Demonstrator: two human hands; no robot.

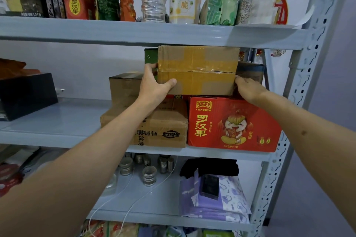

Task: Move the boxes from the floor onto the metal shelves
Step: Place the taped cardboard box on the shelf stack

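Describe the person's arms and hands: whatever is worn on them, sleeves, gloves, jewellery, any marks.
Both arms are bare along all that shows; no sleeve is in view. The left hand and right hand wear no gloves, and no rings, watch or bracelet show. The right forearm has one small dark spot on it.

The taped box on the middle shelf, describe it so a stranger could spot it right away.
On the middle shelf, look right, above the red carton. The taped box sits there, touching the shelf above, a hand at each end. Only it has wide yellowish tape.
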